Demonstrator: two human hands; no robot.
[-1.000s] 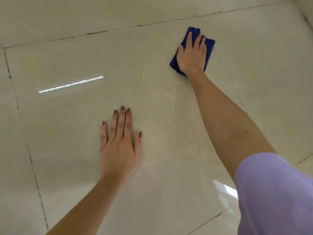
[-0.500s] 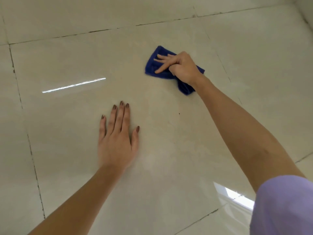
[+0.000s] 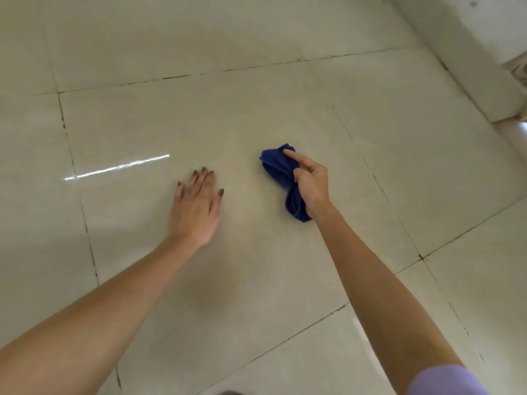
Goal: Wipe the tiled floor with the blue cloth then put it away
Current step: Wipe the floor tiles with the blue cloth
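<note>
The blue cloth (image 3: 281, 169) is bunched up on the glossy beige tiled floor (image 3: 256, 115), right of centre. My right hand (image 3: 309, 181) grips it, fingers curled around its middle and the index finger stretched out over its top. One end of the cloth sticks out below my wrist. My left hand (image 3: 196, 206) lies flat on the same tile, palm down and fingers spread, a short way left of the cloth.
Dark grout lines (image 3: 182, 76) divide the large tiles. A pale wall base (image 3: 467, 55) runs along the upper right, ending at a corner. A bright streak of reflected light (image 3: 119, 166) lies on the floor to the left.
My right hand has dragged the cloth from the far right back towards me and left, gathering it from flat into a bunch. The left hand stayed planted on the tile.
</note>
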